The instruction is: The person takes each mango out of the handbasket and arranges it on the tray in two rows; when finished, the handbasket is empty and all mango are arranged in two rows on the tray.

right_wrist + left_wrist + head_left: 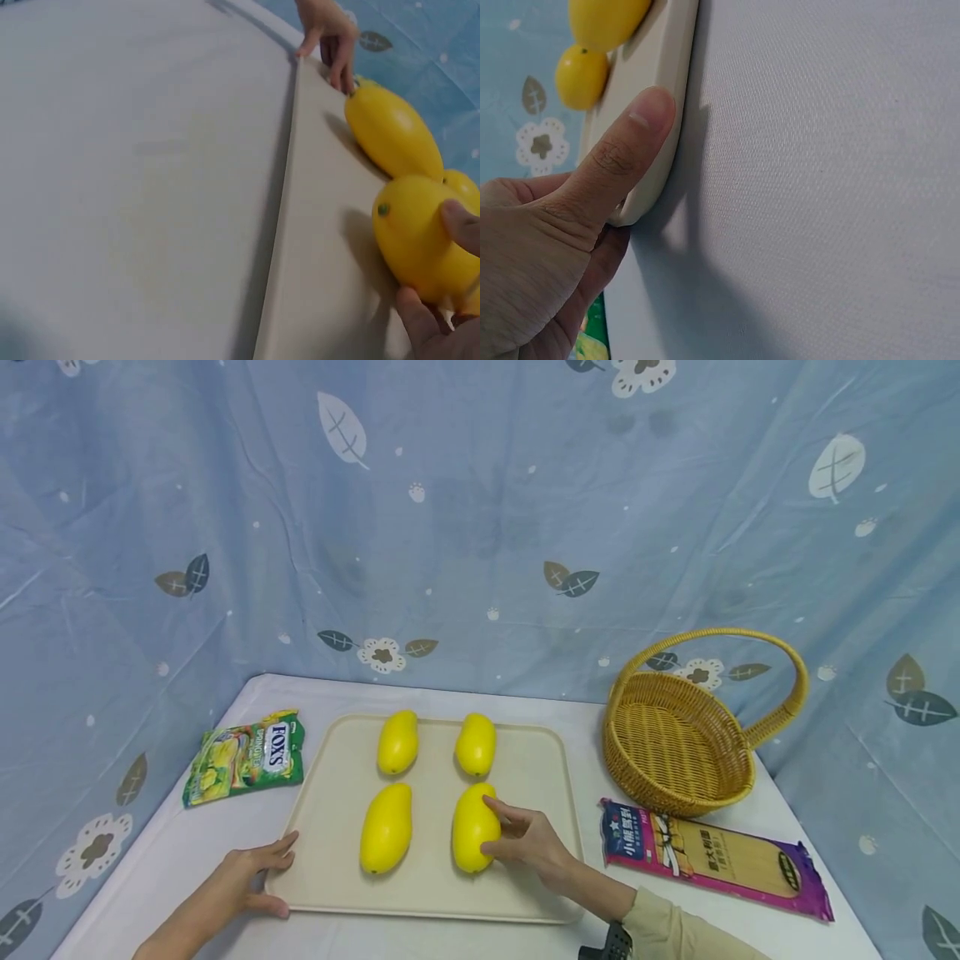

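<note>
Two rows of yellow mangoes lie on a beige tray (337, 893). My right hand (528, 847) grips the near right mango (472, 831), fingers and thumb at its right side. In the right wrist view, fingertips and thumb spread around that mango (416, 232). The near left mango (386, 827) lies beside it. Behind them sit the far left mango (397, 743) and the far right mango (476, 745). My left hand (243, 881) holds the tray's near left corner; in the left wrist view its thumb (630, 150) presses on the rim.
A green bag of Fox's candy (247, 756) lies left of the tray. On the right stand a wicker basket (622, 760) with a tall handle and, before it, a purple pack of pasta (720, 860). A blue patterned curtain (465, 527) hangs behind the white table.
</note>
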`<state>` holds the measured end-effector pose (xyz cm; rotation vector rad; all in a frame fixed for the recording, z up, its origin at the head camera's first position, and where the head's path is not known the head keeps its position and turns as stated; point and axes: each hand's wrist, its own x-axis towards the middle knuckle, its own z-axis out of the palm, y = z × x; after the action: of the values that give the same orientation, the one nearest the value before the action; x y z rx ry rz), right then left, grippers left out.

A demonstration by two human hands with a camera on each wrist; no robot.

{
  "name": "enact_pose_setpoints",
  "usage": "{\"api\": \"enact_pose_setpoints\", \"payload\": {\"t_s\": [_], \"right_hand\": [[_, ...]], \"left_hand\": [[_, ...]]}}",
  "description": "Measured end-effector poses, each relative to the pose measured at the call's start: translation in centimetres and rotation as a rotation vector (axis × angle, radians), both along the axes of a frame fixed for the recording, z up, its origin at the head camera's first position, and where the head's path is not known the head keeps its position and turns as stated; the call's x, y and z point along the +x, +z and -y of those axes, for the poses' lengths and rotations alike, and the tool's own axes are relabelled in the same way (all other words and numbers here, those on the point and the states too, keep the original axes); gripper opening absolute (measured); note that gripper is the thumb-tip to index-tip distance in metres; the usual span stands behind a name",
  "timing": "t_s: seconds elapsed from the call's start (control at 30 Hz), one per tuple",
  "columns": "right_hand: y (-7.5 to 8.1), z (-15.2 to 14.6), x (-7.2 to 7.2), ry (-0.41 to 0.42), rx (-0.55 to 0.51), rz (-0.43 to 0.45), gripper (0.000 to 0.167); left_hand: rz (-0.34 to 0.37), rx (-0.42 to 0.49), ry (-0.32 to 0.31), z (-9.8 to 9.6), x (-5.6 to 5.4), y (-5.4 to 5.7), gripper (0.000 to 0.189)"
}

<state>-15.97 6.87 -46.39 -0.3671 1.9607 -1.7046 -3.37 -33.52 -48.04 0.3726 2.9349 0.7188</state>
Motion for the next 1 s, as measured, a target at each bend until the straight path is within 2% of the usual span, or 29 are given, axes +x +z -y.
{"api": "enact_pose_setpoints", "payload": {"t_s": [0.17,0.3,0.63,0.7,0.83,0.9,1.0], "right_hand": [[-0.5,-0.1,-1.0,0.034,0.015,-0.049,0.065],[-0.6,0.0,-1.4,0.030,0.031,-0.056,0.065],[-0.2,0.7,-0.8,-0.030,0.061,-0.043,0.064],[-0.1,0.7,-0.7,-0.035,0.063,-0.040,0.063],[0.1,0.6,-0.7,-0.040,0.064,-0.033,0.063],[0.3,0.5,-0.6,-0.050,0.058,-0.019,0.064],[0.8,0.2,-0.4,-0.085,0.035,0.025,0.064]], "left_hand": [[-0.011,-0.009,-0.001,0.3,0.0,-0.2,0.072],[-0.023,0.033,-0.011,0.6,-0.1,-0.5,0.072],[-0.002,0.073,-0.039,0.5,-0.1,0.5,0.077],[-0.045,0.088,-0.028,0.5,0.0,0.6,0.072],[-0.231,0.122,0.005,0.3,0.1,0.9,0.051],[-0.300,0.136,0.024,0.1,-0.1,1.2,0.045],[-0.317,0.130,0.044,-0.3,-0.7,1.8,0.042]]}}
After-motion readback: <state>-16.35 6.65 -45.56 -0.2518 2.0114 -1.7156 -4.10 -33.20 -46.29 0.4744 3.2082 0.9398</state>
